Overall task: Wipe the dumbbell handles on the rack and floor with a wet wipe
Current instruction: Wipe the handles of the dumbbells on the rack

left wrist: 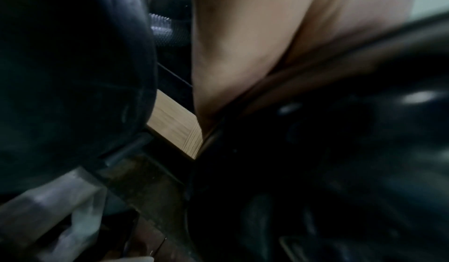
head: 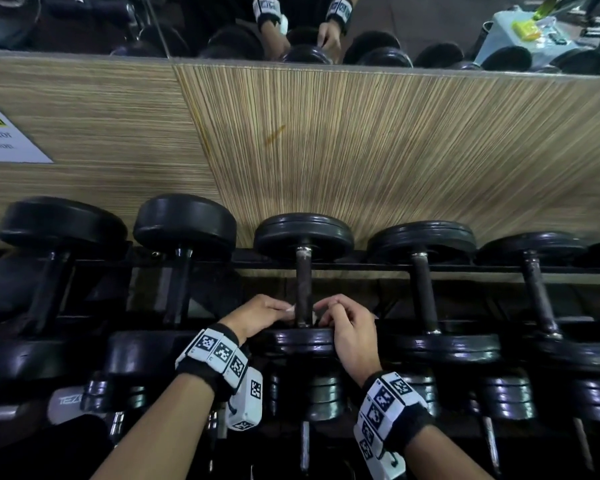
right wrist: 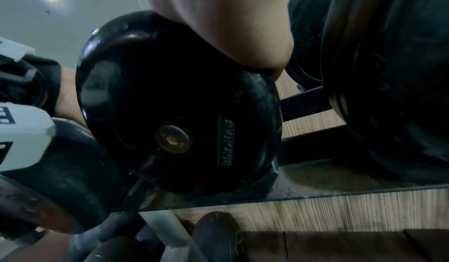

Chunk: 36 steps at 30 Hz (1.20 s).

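A black dumbbell lies on the top rack tier, its dark steel handle (head: 303,285) running away from me. A white wet wipe (head: 290,309) is looped around the handle's near end, just above the front plate (head: 302,342). My left hand (head: 283,311) pinches the wipe on the handle's left side. On the right side my right hand (head: 323,315) pinches the other end. The left wrist view shows mostly my palm (left wrist: 267,45) against dark plates. In the right wrist view my palm (right wrist: 230,16) rests over the front plate's (right wrist: 177,112) edge; the fingers are hidden.
More black dumbbells (head: 425,292) sit side by side on the rack to both sides, and a lower tier (head: 326,396) lies below my wrists. A wood-grain wall panel (head: 361,150) backs the rack, with a mirror (head: 291,26) above and a sign (head: 4,133) at left.
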Each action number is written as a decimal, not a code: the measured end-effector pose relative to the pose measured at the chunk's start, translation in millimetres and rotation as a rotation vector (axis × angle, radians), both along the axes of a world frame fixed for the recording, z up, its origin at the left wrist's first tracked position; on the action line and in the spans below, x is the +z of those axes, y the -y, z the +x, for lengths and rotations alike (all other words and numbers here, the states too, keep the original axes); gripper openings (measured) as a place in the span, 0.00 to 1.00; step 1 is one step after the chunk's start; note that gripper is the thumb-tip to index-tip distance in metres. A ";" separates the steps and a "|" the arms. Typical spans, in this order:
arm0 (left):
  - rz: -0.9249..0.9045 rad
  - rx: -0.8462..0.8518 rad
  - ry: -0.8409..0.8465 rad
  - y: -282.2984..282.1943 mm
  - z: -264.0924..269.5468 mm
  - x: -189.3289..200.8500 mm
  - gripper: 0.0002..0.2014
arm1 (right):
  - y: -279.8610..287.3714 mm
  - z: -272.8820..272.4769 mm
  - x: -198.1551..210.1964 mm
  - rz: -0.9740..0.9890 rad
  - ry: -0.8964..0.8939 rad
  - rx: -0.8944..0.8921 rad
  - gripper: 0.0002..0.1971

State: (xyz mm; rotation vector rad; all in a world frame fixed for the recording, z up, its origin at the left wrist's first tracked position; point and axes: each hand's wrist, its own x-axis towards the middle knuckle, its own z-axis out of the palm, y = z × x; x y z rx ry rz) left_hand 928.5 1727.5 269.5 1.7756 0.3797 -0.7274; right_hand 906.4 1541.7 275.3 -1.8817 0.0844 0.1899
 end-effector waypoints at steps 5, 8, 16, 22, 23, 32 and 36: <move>0.080 0.060 0.023 -0.7 -6.3 5.4 0.08 | -2.0 -1.8 -1.6 0.038 0.076 -0.059 0.14; 0.162 -0.004 0.075 -1.2 -9.5 8.1 0.12 | -2.0 -2.0 -3.2 0.040 0.068 -0.064 0.14; 0.169 0.023 -0.027 -3.5 -0.3 2.8 0.04 | -2.4 -3.0 -3.2 0.045 0.072 -0.064 0.14; 0.044 0.098 -0.059 6.8 -1.7 2.5 0.07 | -2.6 -2.2 -5.6 0.065 0.083 -0.078 0.14; 0.043 0.111 -0.043 6.0 -3.2 2.4 0.10 | -2.3 -1.8 -6.3 0.066 0.083 -0.078 0.14; 0.232 -0.045 0.063 -8.3 -10.0 32.2 0.07 | -1.7 -2.0 -8.7 0.074 0.095 -0.085 0.14; 0.465 0.185 0.095 -10.9 1.9 16.6 0.09 | -1.5 -1.0 -8.0 0.076 0.074 -0.072 0.14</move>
